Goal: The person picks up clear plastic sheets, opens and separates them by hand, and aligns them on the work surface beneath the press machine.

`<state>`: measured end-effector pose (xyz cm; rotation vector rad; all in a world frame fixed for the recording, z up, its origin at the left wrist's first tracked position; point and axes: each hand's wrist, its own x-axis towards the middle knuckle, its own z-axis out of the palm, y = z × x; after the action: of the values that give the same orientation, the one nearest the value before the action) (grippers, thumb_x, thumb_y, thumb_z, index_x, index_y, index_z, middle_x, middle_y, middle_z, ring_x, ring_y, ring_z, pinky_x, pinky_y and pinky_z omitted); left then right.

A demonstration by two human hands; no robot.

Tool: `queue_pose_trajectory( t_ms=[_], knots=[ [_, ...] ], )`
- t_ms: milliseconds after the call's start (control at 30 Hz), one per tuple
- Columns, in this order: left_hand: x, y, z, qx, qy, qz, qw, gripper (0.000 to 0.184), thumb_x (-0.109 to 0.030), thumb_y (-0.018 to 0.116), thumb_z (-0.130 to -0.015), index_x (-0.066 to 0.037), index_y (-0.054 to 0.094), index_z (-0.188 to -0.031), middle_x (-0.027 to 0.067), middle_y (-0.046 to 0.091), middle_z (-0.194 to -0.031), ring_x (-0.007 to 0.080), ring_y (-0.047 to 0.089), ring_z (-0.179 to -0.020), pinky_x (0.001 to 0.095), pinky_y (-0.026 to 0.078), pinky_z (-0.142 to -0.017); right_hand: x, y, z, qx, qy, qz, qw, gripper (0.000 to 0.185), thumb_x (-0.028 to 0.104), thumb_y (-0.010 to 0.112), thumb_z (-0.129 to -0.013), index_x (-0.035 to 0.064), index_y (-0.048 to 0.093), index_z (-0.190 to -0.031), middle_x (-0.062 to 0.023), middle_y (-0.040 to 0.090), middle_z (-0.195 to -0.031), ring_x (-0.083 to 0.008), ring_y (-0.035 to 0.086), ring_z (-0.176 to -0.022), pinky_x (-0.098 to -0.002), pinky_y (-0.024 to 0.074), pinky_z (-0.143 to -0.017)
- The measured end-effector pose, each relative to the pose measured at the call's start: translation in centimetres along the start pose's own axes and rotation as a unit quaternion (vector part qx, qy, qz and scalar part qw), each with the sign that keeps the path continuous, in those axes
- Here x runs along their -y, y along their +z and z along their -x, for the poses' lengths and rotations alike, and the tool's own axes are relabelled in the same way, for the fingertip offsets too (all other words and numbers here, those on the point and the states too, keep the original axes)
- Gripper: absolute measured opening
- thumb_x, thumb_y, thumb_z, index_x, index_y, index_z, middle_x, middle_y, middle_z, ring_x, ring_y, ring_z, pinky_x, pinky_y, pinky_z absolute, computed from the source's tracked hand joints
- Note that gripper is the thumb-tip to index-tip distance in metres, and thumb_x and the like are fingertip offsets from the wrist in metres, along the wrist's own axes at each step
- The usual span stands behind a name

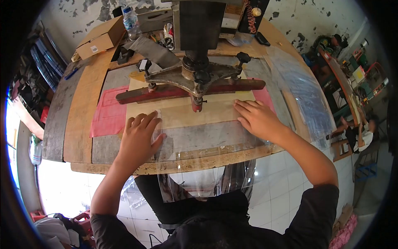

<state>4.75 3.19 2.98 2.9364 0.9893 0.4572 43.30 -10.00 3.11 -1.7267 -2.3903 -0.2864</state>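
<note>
A clear plastic sheet (199, 159) lies on the worktable in front of me and hangs over its front edge towards my lap. On its left edge rests my left hand (141, 135), open, with fingers stretched forward and thumb apart. My right hand (258, 118) lies open near the sheet's right edge, its fingertips on a cream board (178, 116). Just beyond both hands, the press's long red bar (166, 94) spans the board under a metal bracket (195, 76). The far end of the sheet is hard to make out. Pink material (108, 112) shows at the board's left.
The press column (199, 25) rises at the back centre. A cardboard box (100, 37), a water bottle (132, 23) and grey strips (153, 52) sit behind left. Stacked clear plastic sheets (302, 95) cover the right side. Other people (365, 135) are far right.
</note>
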Motion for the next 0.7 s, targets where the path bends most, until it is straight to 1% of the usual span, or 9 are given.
queue_pose_trajectory(
  t_ms=[33,67,133,167,267,367,500,567,700],
  knots=[
    [-0.1,-0.1,0.3,0.008,0.002,-0.005,1.000,0.043,-0.026,0.072,-0.095,-0.007,0.065,-0.133,0.0110,0.061,-0.149,0.0323,0.055,-0.136,0.0506,0.041,-0.114,0.2,-0.2,0.1,0.009,0.008,0.005,1.000,0.036,0.018,0.061,-0.102,-0.0018,0.067,-0.132,-0.0155,0.065,-0.142,-0.0310,0.063,-0.123,-0.0439,0.0481,-0.106],
    [-0.1,0.0,0.5,0.008,0.002,-0.005,1.000,0.043,-0.026,0.072,-0.095,-0.007,0.065,-0.133,0.0110,0.061,-0.149,0.0323,0.055,-0.136,0.0506,0.041,-0.114,0.3,-0.3,0.3,0.019,0.016,0.010,1.000,0.039,0.019,0.062,-0.102,-0.0020,0.065,-0.135,-0.0143,0.063,-0.147,-0.0304,0.061,-0.126,-0.0430,0.0480,-0.107],
    [0.0,0.2,0.8,0.024,-0.015,-0.001,1.000,0.047,-0.029,0.071,-0.097,-0.008,0.063,-0.138,0.0095,0.056,-0.156,0.0325,0.050,-0.142,0.0518,0.037,-0.118,0.2,0.4,0.6,0.011,0.015,0.016,1.000,0.041,0.020,0.063,-0.102,-0.0017,0.065,-0.137,-0.0127,0.063,-0.148,-0.0296,0.060,-0.127,-0.0427,0.0481,-0.107],
    [0.1,0.3,0.9,0.023,-0.017,-0.001,1.000,0.047,-0.029,0.071,-0.097,-0.008,0.063,-0.138,0.0095,0.056,-0.156,0.0325,0.050,-0.142,0.0518,0.037,-0.118,0.0,0.7,0.7,0.003,0.015,0.022,1.000,0.043,0.021,0.063,-0.101,-0.0015,0.064,-0.138,-0.0111,0.062,-0.149,-0.0288,0.058,-0.128,-0.0424,0.0483,-0.107],
    [0.3,0.6,1.0,0.017,-0.008,-0.008,1.000,0.049,-0.031,0.071,-0.098,-0.008,0.061,-0.140,0.0093,0.054,-0.157,0.0321,0.049,-0.142,0.0512,0.036,-0.119,-0.1,1.2,1.0,-0.012,0.015,0.028,0.999,0.045,0.022,0.064,-0.102,-0.0013,0.063,-0.140,-0.0098,0.063,-0.148,-0.0282,0.057,-0.128,-0.0418,0.0483,-0.108],
    [0.6,1.0,0.6,0.009,-0.002,-0.011,1.000,0.050,-0.033,0.072,-0.098,-0.008,0.061,-0.141,0.0093,0.054,-0.157,0.0324,0.049,-0.141,0.0517,0.036,-0.119,-0.5,1.8,0.9,-0.019,0.027,0.018,0.999,0.046,0.023,0.064,-0.102,-0.0008,0.063,-0.141,-0.0092,0.062,-0.149,-0.0282,0.056,-0.129,-0.0408,0.0474,-0.111],
    [1.0,1.6,0.0,-0.006,-0.002,-0.008,1.000,0.051,-0.033,0.073,-0.097,-0.008,0.061,-0.141,0.0094,0.054,-0.157,0.0326,0.049,-0.141,0.0517,0.036,-0.118,-1.4,2.5,0.7,-0.028,0.016,0.025,0.999,0.046,0.022,0.064,-0.102,-0.0001,0.063,-0.142,-0.0084,0.061,-0.151,-0.0278,0.056,-0.129,-0.0394,0.0469,-0.112],
    [1.2,1.8,-0.3,-0.004,-0.003,-0.007,1.000,0.052,-0.033,0.073,-0.097,-0.009,0.061,-0.140,0.0093,0.055,-0.157,0.0324,0.050,-0.141,0.0517,0.037,-0.118,-1.7,2.8,0.6,-0.020,0.039,0.008,0.999,0.046,0.021,0.066,-0.102,0.0031,0.063,-0.145,-0.0076,0.060,-0.153,-0.0291,0.057,-0.133,-0.0411,0.0460,-0.115],
    [1.0,1.5,-0.8,-0.005,-0.014,0.002,1.000,0.050,-0.032,0.073,-0.096,-0.010,0.062,-0.140,0.0082,0.055,-0.157,0.0314,0.051,-0.140,0.0518,0.037,-0.119,-2.2,3.0,0.1,-0.031,0.044,-0.015,0.998,0.045,0.021,0.067,-0.102,0.0032,0.065,-0.143,-0.0073,0.063,-0.150,-0.0291,0.058,-0.132,-0.0405,0.0464,-0.114]
  ],
)
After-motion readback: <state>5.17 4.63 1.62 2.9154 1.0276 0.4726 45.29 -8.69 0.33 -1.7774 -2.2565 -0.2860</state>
